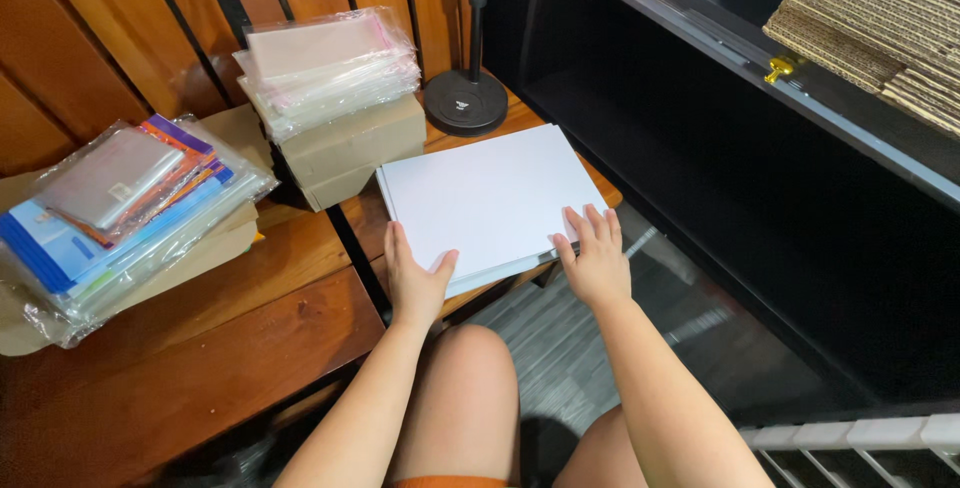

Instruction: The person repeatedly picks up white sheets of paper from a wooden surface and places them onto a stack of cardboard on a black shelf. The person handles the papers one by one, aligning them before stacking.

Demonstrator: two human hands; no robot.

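Head view, left hand and right hand, fingers spread flat, pressing white paper stack edges

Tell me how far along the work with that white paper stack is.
Done: the white paper stack lies on the wooden table, its edges roughly squared. In hand: the left hand and right hand both rest on its near edge. Left: the clear sleeves on the cardboard box look untouched.
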